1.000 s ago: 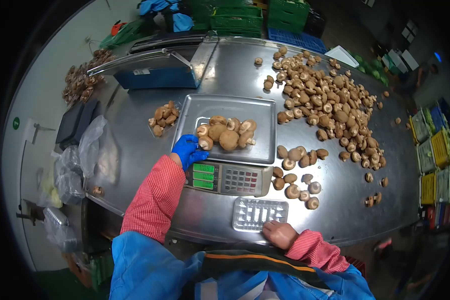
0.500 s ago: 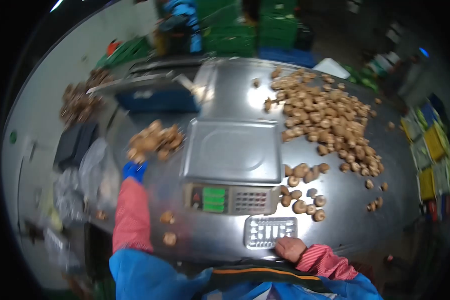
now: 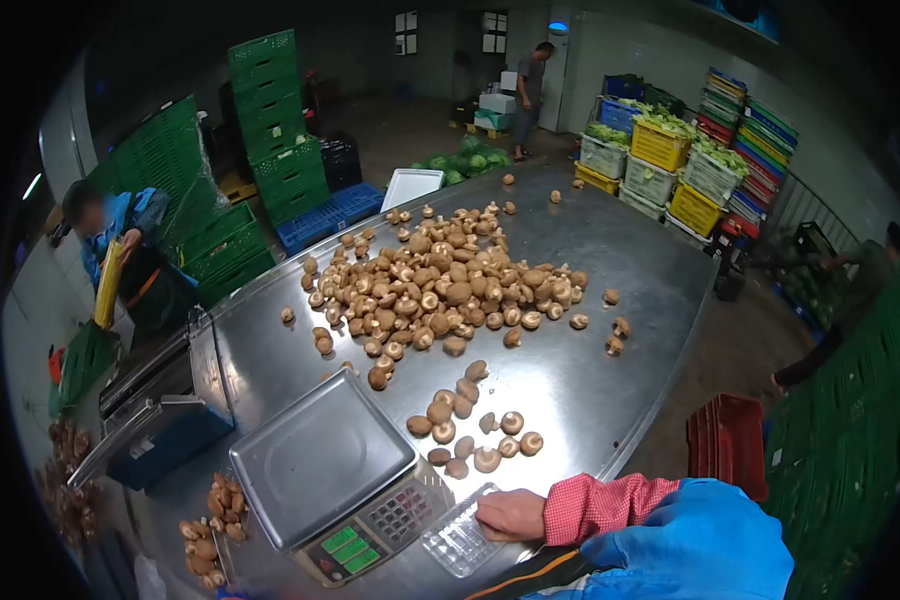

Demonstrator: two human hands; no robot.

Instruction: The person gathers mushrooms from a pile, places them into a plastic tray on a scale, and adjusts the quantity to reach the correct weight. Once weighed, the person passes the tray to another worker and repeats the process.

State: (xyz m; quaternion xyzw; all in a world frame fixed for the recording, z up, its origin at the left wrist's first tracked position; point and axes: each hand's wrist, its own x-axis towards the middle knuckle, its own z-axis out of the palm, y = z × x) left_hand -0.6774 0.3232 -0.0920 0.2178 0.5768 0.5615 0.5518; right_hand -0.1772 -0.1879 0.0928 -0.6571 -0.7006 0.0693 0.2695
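Observation:
My bare right hand rests at the right end of a clear plastic tray, its fingers curled over the edge. Ridges show in the bottom of the tray, which lies on the steel table beside the weighing scale. Green digits are lit on the scale, and its metal plate bears nothing. Of my left hand only a sliver of blue glove shows at the bottom edge, just below a small pile of mushrooms; its fingers are hidden. Several loose mushrooms lie just beyond the tray.
A large heap of mushrooms covers the middle of the steel table. Green crates stand behind it, with a co-worker at the left holding something yellow. Red crates sit on the floor at the right.
My view has swung to the right and up. The left hand, earlier at the small mushroom pile, has nearly left the picture. The right hand stays at the tray.

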